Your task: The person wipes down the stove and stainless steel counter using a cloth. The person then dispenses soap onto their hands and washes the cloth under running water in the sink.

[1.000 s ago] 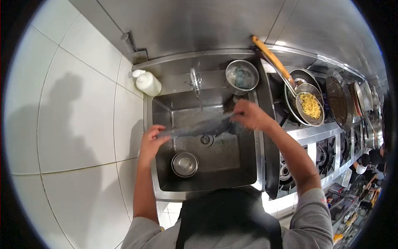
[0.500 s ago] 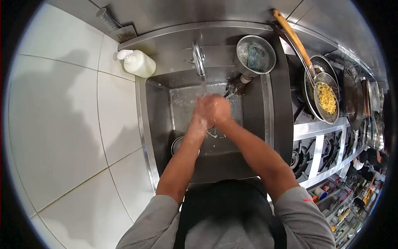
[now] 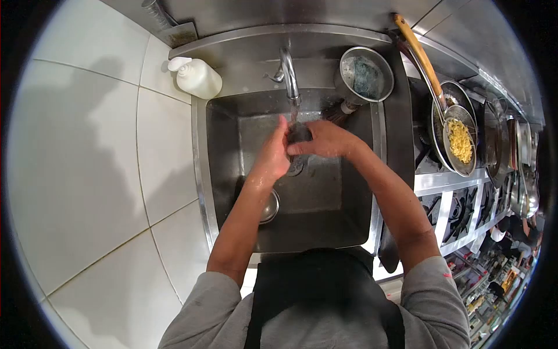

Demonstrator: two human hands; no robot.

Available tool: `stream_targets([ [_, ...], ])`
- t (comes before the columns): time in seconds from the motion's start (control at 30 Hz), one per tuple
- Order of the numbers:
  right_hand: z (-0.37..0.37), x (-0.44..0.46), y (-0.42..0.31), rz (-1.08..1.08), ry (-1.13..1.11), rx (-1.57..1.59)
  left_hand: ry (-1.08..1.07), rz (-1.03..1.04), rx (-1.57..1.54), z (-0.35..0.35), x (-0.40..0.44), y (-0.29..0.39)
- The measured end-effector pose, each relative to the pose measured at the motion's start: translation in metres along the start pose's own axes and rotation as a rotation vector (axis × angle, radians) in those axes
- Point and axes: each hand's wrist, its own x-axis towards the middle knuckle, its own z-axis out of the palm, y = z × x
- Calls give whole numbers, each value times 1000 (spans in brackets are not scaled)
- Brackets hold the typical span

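My left hand (image 3: 272, 156) and my right hand (image 3: 328, 140) are cupped toward each other over the steel sink (image 3: 357, 195), just below the spout of the chrome faucet (image 3: 289, 75). Water runs from the faucet between them. Both hands have their fingers apart, and water glistens on my left wrist. A dark patch shows between the palms; I cannot make out what it is. The drain (image 3: 296, 167) lies beneath the hands. A small metal bowl (image 3: 271, 207) is in the sink, partly hidden by my left forearm.
A white pump bottle (image 3: 199, 78) stands left of the faucet. At right, a metal pot (image 3: 343, 78) holds a scrubber in suds, with a brush (image 3: 343, 110) beside it. Beyond are a strainer with yellow food (image 3: 460, 142) over a pan and stove burners (image 3: 462, 209).
My hands were clasped together and blurred; now they have parted slightly and curve toward each other. White suds on the sink floor have mostly gone. The view has shifted a little.
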Motion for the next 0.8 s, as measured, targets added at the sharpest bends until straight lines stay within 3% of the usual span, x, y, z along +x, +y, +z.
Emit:
stream_targets([
  [0.03, -10, -4, -4, 59, -213, -104, -56, 69, 89, 2, -4, 11],
  [0.07, 3, -2, 7, -162, 11, -80, 3, 255, 528, -11, -3, 4],
  [0.17, -3, -19, -15, 110, 20, 97, -55, 326, 677, -9, -30, -4],
  [0.27, -1, -34, -33, -85, 140, 156, -107, 92, 895, -46, -23, -25],
  [0.37, -21, -49, -47, -84, 221, 503, -1, 223, 899, -98, -19, -55],
  [0.47, -59, -68, -54, -1, 294, 366, 3, 196, 1118, -103, -38, -38],
  [0.57, -88, -71, -47, 169, 497, 284, 49, 232, 605, -97, -53, -17],
  [0.6, -84, -60, -36, 191, 527, 283, -63, 107, -36, -85, -52, -14],
  [0.67, -39, -25, 12, 219, 587, 281, 1, 20, -421, -76, -29, -25],
  [0.7, 9, -7, 47, -171, 602, -380, 75, 10, -487, -64, -11, -32],
  [0.73, 59, 8, 52, -257, 518, -378, 150, 5, -552, -53, 7, -39],
  [0.77, 78, -1, -4, -73, 178, -449, 120, -24, -568, -38, 14, -40],
  [0.8, 90, -9, -19, 8, 183, -326, 95, -58, -586, -23, 13, -37],
])
